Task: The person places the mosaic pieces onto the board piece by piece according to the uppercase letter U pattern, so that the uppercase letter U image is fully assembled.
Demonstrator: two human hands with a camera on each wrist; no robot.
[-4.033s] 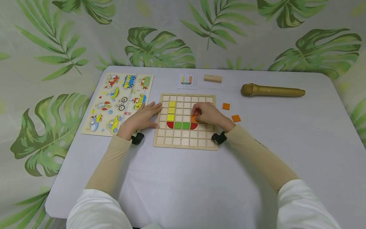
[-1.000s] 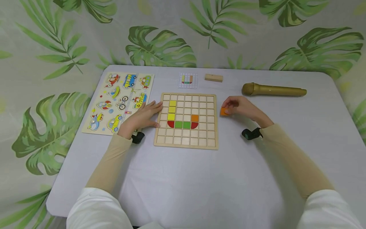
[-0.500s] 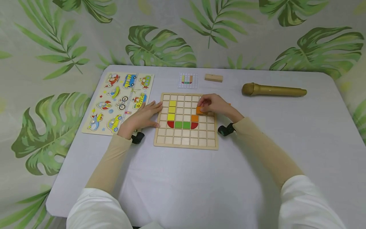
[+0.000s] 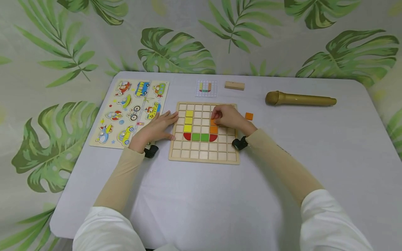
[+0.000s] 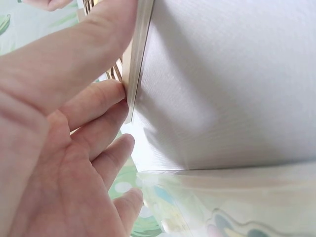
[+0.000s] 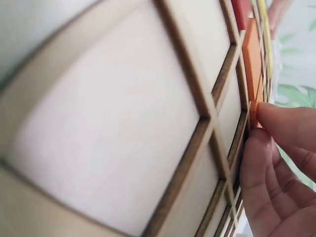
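Note:
A wooden grid board (image 4: 204, 158) lies mid-table. Its cells hold yellow tiles (image 4: 188, 120) in a column, two green tiles (image 4: 200, 137), red rounded corner tiles (image 4: 213, 137) and an orange tile (image 4: 214, 130). My right hand (image 4: 230, 118) pinches a second orange tile (image 6: 255, 112) between thumb and finger, at the cell directly above that orange one; the fingers partly cover it in the head view. My left hand (image 4: 157, 127) rests with spread fingers against the board's left edge, touching its frame in the left wrist view. One loose orange tile (image 4: 249, 116) lies right of the board.
A vehicle picture puzzle (image 4: 128, 115) sits at the left, partly under my left hand. Behind the board are a pattern card (image 4: 206, 88) and a small wooden block (image 4: 234, 85). A gold microphone (image 4: 301, 99) lies at the back right.
My right hand went out to the right, took an orange tile from the table and brought it left onto the board, above the first orange tile. My left hand stayed in place.

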